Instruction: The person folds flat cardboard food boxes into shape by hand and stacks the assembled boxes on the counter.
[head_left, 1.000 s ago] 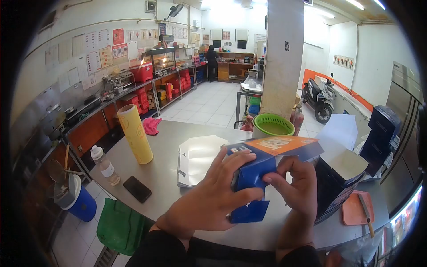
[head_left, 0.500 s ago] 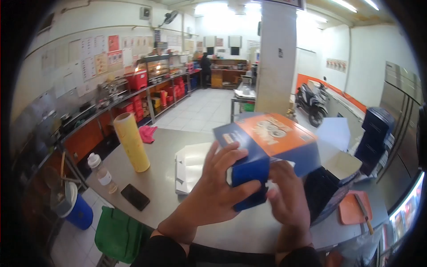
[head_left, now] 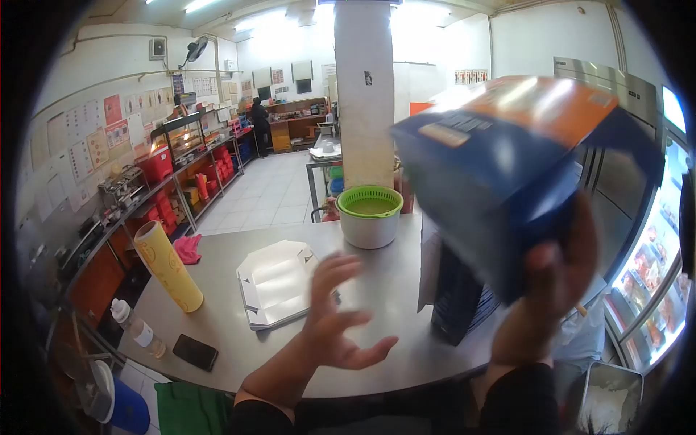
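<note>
The blue box point(head_left: 471, 181) looks mostly folded, but a flap point(head_left: 622, 141) sticks out; it is up high in the right hand point(head_left: 558, 275), fingers and thumb on its near end. The left hand point(head_left: 341, 319) holds nothing, fingers wide, apart from the box. Past it, white cards point(head_left: 279, 283) lie on the table point(head_left: 380, 293), not folded up.

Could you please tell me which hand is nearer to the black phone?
Left: the left hand is open, to the right of the phone; the right hand is farther right, holding the blue-and-orange box.
</note>
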A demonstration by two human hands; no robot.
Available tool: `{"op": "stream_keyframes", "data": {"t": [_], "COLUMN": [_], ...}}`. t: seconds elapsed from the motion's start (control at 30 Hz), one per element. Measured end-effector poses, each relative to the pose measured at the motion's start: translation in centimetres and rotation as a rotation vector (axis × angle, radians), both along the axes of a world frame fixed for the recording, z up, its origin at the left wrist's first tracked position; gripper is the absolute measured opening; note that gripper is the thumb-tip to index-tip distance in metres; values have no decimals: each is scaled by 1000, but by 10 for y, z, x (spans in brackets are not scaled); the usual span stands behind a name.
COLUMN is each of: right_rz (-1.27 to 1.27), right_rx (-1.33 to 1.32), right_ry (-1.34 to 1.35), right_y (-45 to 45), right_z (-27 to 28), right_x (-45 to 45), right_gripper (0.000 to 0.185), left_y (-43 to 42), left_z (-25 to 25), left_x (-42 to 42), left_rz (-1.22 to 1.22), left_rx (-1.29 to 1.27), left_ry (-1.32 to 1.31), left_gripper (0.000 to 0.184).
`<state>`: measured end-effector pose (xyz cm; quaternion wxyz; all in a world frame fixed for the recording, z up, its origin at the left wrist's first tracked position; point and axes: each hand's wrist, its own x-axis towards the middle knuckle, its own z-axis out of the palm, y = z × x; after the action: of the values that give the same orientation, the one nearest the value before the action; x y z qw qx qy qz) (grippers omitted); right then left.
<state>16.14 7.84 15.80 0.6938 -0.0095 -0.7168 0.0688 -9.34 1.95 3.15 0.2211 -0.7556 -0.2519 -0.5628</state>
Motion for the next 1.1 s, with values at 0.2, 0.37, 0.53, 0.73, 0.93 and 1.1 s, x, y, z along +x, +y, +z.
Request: {"op": "stream_keyframes", "data": {"t": [0.2,0.37,0.53,0.73,0.93,1.1], "right_rz": [-367,-415,-338,-477,-495,-490], "right_rx": [-308,-404,-455,-376,-342,-403], "right_ry": [-372,-721,-935,-1094,-1095,-1082], "right_y": [12,49,76,102,111,113], "right_z": [73,89,76,56,45,44], "right_x": [49,48,41,35,37,40], "right_gripper": [53,55,56,63,66,64], "left_y": [77,143,153,151,141,141], "left_z": [20,18,29,13,10,-3], "left_x": [54,98,107,113,107,105], "left_rz": [-92,-3,-20,-11,34,140], "left_rx": [-358,-331,-549,-157,-211,-20], "left_ry": [227,216,240,151,55,93], "left_gripper": [55,37,24,16,26,26]}}
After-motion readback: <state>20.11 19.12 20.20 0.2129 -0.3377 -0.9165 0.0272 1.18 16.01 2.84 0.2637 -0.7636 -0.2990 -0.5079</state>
